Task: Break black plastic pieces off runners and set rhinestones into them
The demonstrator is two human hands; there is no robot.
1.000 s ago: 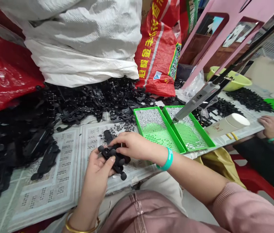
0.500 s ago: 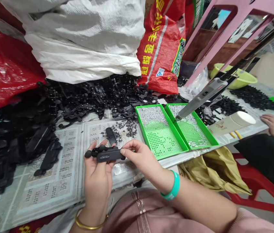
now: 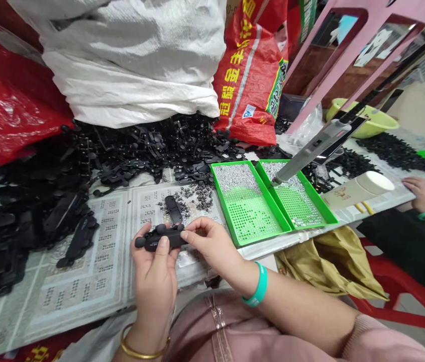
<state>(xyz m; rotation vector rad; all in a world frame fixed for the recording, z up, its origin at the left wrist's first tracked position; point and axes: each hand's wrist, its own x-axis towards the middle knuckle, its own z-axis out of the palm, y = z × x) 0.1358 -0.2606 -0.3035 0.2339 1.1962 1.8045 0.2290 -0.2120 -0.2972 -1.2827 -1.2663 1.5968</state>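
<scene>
Plastic part (image 3: 173, 239) is held crosswise, its long axis from nine to three o'clock. Left hand (image 3: 155, 276) grasps most of it, thumb across the face; right hand (image 3: 212, 247) pinches the three-o'clock end, thumb and finger nearly together. A loose black piece (image 3: 173, 208) lies just beyond, between twelve and one o'clock.

At your one o'clock, the red bag (image 3: 259, 55) carries a slanted column of large yellow Chinese characters, creased past sure reading, more characters on its green panel (image 3: 278, 86) and a blue-and-white mark (image 3: 249, 111) near its base; towards twelve, the box (image 3: 231, 7) seems to show "0-S". At two to three, your cup (image 3: 348, 193) bears reddish characters, while print on the black part (image 3: 171, 240) at dial centre and on your wristband (image 3: 260, 286) at four is too small to make out.
</scene>
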